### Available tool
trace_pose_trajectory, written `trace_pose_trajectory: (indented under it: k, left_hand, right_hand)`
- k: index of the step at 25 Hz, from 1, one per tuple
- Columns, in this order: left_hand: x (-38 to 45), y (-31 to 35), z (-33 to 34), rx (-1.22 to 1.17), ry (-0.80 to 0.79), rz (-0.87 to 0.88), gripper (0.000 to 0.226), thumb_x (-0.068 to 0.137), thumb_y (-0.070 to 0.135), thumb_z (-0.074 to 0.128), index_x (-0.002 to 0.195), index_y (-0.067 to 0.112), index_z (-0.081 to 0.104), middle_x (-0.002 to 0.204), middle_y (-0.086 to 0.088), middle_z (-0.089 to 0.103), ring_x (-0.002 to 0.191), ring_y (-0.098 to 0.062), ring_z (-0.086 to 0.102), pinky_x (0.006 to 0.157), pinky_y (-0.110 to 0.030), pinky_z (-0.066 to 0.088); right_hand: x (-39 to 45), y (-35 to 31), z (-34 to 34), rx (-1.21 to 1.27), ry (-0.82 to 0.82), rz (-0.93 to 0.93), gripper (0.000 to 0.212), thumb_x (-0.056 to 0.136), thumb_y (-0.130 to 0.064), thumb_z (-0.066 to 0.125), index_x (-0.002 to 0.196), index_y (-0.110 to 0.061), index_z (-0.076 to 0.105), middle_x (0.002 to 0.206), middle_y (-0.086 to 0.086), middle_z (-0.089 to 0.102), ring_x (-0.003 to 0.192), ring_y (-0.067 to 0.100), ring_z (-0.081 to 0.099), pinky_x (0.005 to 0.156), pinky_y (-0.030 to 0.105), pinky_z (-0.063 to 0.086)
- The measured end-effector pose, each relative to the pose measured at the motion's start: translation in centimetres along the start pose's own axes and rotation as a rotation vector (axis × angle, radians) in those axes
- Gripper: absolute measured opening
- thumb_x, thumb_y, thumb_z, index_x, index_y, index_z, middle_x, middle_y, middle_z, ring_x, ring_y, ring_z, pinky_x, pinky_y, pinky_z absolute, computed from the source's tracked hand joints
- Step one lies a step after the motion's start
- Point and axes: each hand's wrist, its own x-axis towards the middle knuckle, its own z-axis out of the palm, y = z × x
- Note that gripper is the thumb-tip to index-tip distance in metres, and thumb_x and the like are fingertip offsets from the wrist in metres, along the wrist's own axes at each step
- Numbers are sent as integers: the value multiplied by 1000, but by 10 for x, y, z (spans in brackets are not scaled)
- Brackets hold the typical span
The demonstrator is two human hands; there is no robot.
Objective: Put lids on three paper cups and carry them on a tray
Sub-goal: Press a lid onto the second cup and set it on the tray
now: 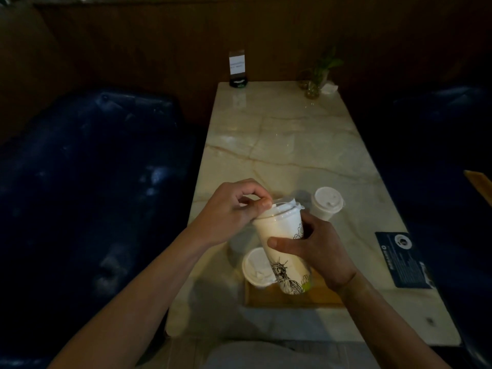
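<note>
Tall printed cup tilted over the tray near the bench's near edge — right hand grips it, left hand pinches the lid. Advise levelling, then pressing the rim all round.

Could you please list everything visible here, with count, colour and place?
tall cup: one, white with black print, held tilted over the tray
lid: one, clear, on the tall cup's rim
lidded cups: two, white, one on the tray's left, one on the table beyond
tray: one, wooden, near table edge
table: one, pale marble
card: one, dark, table's right
sign: one, far left end
plant jar: one, green, far right end
seats: dark blue, both sides
left hand: pinching the lid
right hand: grip around the tall cup
</note>
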Motion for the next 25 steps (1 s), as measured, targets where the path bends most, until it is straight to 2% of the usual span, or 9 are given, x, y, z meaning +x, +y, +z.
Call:
trace_pose_trajectory:
  k: [3,5,8,10,12,16,19,22,25]
  left_hand:
    - [-4,-10,3,34,22,35,6,90,25,66,91,25,72,92,14,69,91,-2,64,84,-22,49]
    - [-10,-19,10,7,62,28,13,88,36,65,97,29,72,101,15,68,102,-6,63,90,-30,50]
    - [-23,-32,26,-105,69,-58,27,85,47,63,111,41,64,122,16,59,118,-1,56,93,-26,51]
    - [-32,-41,37,-243,30,-147,34,85,39,68,117,45,58,130,14,55,121,-3,55,90,-23,52]
    - [-41,-50,46,-374,-24,-222,48,80,30,74,122,43,55,132,10,56,120,-14,58,89,-27,55]
    - [-48,-57,67,-431,-108,-259,73,75,15,82,128,49,45,132,7,59,117,-11,62,85,-24,56]
    - [-44,-57,89,-432,-64,-267,71,76,7,81,127,44,48,129,7,62,118,-8,61,84,-20,55]
    - [-38,-55,110,-393,-19,-266,70,74,14,84,129,39,50,128,11,64,119,-6,60,92,-25,55]
    - [-35,-54,133,-348,12,-259,68,71,22,83,129,40,52,126,18,65,119,-3,60,97,-25,53]
  right_hand:
    - [-2,5,3,15,-5,13,46,63,-18,90,102,-29,68,91,-6,78,81,7,74,68,23,60]
    - [-4,9,5,36,11,25,50,64,-15,89,108,-23,66,94,-3,78,83,7,73,67,22,58]
    - [-10,15,7,83,57,45,54,65,-12,87,111,-24,62,94,-8,76,85,2,72,66,16,55]
    - [-18,19,7,92,72,51,56,63,-15,87,111,-29,60,93,-15,76,86,-2,71,66,13,55]
    - [-27,24,5,91,102,65,62,62,-19,87,117,-27,60,100,-11,76,92,2,71,72,18,57]
    - [-42,32,-2,114,113,79,68,67,-2,84,128,-18,56,114,-1,71,101,10,69,80,22,58]
    - [-46,40,-19,120,100,86,70,67,2,83,127,-21,55,116,0,70,103,11,68,83,23,58]
    - [-45,55,-44,120,50,103,74,68,1,83,132,-20,53,121,1,69,109,14,67,90,30,57]
    - [-43,72,-72,91,-18,121,72,68,-5,84,127,-34,54,120,-8,68,108,2,65,84,18,55]
